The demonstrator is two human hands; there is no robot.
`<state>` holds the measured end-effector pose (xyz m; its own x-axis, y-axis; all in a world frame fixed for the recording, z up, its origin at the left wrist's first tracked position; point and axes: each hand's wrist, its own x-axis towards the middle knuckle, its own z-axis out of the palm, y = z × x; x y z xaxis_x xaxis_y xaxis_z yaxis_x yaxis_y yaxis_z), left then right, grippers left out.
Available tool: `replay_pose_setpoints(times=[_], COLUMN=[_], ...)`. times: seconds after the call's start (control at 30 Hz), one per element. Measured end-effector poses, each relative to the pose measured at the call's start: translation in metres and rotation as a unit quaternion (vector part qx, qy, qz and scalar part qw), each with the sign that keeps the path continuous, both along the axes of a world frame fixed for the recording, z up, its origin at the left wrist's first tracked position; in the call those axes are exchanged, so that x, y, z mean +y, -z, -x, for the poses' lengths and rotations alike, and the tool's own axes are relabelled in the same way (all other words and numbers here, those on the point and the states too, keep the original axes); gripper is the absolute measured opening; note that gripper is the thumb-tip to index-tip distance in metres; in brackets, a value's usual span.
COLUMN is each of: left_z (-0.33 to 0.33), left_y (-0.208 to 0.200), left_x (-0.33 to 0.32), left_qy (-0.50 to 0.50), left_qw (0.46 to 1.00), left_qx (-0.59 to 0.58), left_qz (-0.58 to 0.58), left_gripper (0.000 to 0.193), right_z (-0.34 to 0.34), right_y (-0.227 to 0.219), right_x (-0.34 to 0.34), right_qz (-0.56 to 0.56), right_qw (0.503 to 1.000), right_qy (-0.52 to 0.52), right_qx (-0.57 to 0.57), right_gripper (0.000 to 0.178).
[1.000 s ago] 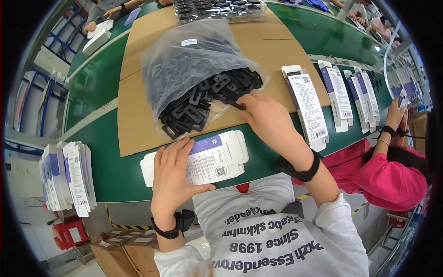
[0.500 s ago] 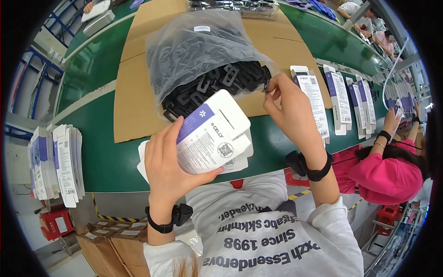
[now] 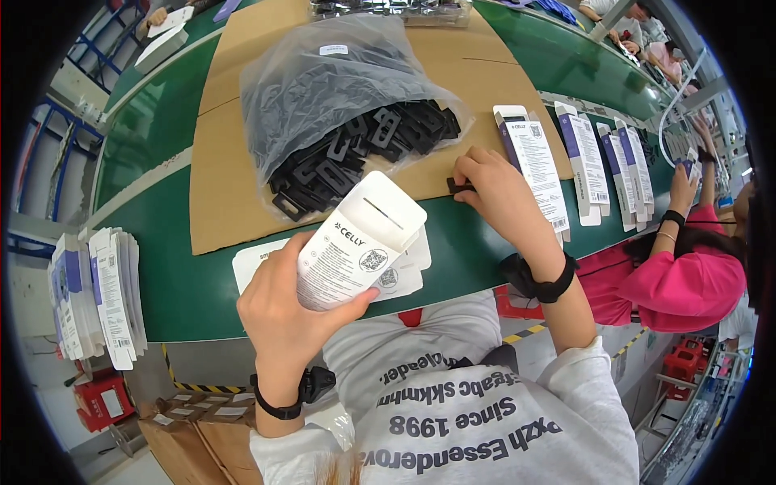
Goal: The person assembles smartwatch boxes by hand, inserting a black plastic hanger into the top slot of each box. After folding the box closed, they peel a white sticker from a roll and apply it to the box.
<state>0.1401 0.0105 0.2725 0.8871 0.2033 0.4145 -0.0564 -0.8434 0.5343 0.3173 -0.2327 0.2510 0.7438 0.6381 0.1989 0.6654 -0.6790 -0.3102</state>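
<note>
My left hand [image 3: 279, 311] is wrapped round a white cardboard box [image 3: 343, 259], held tilted over the table's front edge, its top end facing up and away. Beneath it, more flat white cartons [image 3: 411, 275] lie on the table. My right hand [image 3: 503, 200] pinches a small black plastic piece [image 3: 459, 187] just above the brown cardboard sheet, to the right of the box. A clear plastic bag [image 3: 323, 77] lies behind both hands, its mouth toward me. Many similar black plastic pieces [image 3: 352, 145] spill from it.
White-and-purple boxes [image 3: 535, 166] stand in a row along the right side. Stacks of flat cartons [image 3: 113, 291] are at the left table end. The cardboard sheet [image 3: 218, 162] covers the green table's middle. A co-worker in pink [image 3: 687, 275] works at the right.
My right hand has drawn back from the bag mouth, nearer to me, with the black piece. The box in my left hand has turned and looks less flat; its purple strip no longer shows.
</note>
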Motion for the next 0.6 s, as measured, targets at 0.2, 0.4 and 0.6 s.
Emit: replay_pose_setpoints(times=[0.2, 0.4, 0.6], left_z=[0.0, -0.001, -0.001], left_y=[-0.003, -0.015, -0.019], left_x=[-0.004, -0.016, -0.021], left_qy=[0.008, 0.034, 0.045], left_qw=[0.999, 0.999, 0.996], left_qx=[-0.01, -0.018, -0.057], left_qz=[-0.036, -0.034, -0.045], left_gripper=[0.074, 0.076, 0.074], right_z=[0.037, 0.049, 0.054], right_y=[-0.06, -0.063, -0.053], right_x=[0.013, 0.026, 0.025], right_qz=[-0.271, -0.45, -0.463], right_qw=[0.938, 0.77, 0.752], right_qy=[0.044, 0.003, -0.016], right_qx=[0.214, 0.452, 0.468], right_gripper=[0.017, 0.016, 0.011])
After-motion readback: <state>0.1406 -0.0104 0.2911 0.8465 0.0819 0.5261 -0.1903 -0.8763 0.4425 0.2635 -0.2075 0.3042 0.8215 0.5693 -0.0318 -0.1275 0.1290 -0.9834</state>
